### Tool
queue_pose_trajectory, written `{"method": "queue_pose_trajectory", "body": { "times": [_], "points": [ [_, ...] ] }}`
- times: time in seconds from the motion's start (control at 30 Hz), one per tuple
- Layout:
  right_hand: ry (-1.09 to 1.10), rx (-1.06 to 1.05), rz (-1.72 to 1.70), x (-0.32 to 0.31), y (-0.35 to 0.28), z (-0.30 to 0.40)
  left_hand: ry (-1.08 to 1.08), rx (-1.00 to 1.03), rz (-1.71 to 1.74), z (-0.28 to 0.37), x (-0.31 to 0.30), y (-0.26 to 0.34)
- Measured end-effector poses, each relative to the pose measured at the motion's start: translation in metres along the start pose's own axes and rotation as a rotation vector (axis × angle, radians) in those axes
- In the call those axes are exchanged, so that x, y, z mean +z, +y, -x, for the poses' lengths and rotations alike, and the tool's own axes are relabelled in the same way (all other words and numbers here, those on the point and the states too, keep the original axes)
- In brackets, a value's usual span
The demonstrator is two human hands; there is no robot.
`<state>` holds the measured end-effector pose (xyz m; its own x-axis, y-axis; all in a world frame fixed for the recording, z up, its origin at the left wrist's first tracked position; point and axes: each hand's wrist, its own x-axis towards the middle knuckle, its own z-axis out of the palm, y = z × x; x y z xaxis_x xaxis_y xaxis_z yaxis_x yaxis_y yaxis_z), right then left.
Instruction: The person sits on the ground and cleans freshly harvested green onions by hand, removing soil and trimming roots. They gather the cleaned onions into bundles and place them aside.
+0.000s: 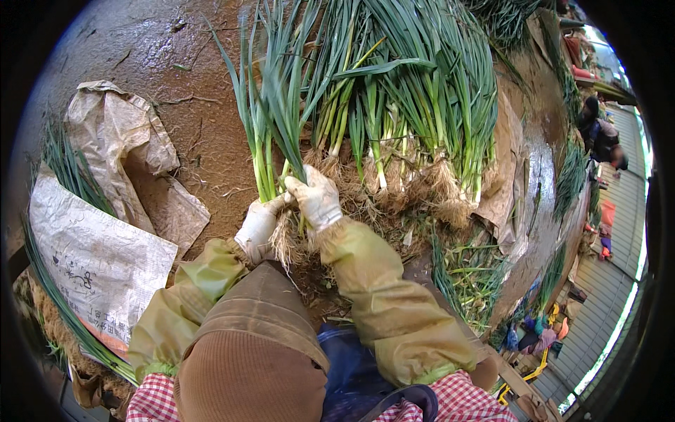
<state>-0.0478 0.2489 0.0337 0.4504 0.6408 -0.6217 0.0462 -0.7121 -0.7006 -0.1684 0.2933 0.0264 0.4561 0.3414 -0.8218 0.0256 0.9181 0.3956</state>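
My left hand (263, 219), in a white glove, is closed around the pale lower stems of a few green onions (262, 166), whose roots hang below it. Against them on the right, my gloved right hand (315, 196) pinches a green leaf or stem between thumb and fingers; the exact grip is partly hidden. The leaves of these onions point away from me. Beyond and to the right lies a large heap of green onions (435, 105), their tangled roots turned towards me.
A crumpled tan sack (113, 132) and a white woven sack (100, 242) with writing lie at left, with more green leaves. Loose trimmings (474, 279) are heaped at right. Wet brown ground (195, 121) shows beyond my hands. Other people are at the far right.
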Motion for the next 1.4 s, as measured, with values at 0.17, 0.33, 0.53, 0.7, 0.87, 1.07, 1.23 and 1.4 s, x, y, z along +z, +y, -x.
{"method": "queue_pose_trajectory", "body": {
  "times": [0.17, 0.33, 0.53, 0.7, 0.87, 1.07, 1.23, 1.4],
  "points": [
    [-0.005, 0.069, -0.964, -0.023, -0.002, 0.049, -0.010, 0.087, -0.448, 0.004, 0.011, 0.010],
    [0.125, -0.072, -0.855, -0.020, -0.005, 0.037, -0.184, 0.081, -0.184, -0.008, 0.001, -0.004],
    [-0.094, 0.156, -0.997, -0.019, -0.003, -0.002, -0.239, 0.056, -0.147, -0.007, 0.007, -0.011],
    [-0.348, 0.382, -0.911, -0.031, -0.001, 0.012, -0.046, 0.119, -0.330, -0.004, 0.010, 0.000],
    [-0.205, 0.338, -0.882, -0.047, 0.030, 0.028, -0.183, 0.195, -0.486, -0.016, -0.010, -0.014],
    [-0.343, 0.324, -0.405, -0.011, 0.031, 0.013, -0.325, 0.124, -0.419, -0.012, -0.005, -0.007],
    [-0.376, 0.329, -0.443, -0.026, 0.030, 0.022, -0.358, 0.075, -0.218, -0.013, -0.015, -0.017],
    [-0.313, 0.462, -0.370, -0.080, 0.023, 0.065, -0.419, -0.151, 0.006, -0.012, -0.015, 0.002]
  ]
}}
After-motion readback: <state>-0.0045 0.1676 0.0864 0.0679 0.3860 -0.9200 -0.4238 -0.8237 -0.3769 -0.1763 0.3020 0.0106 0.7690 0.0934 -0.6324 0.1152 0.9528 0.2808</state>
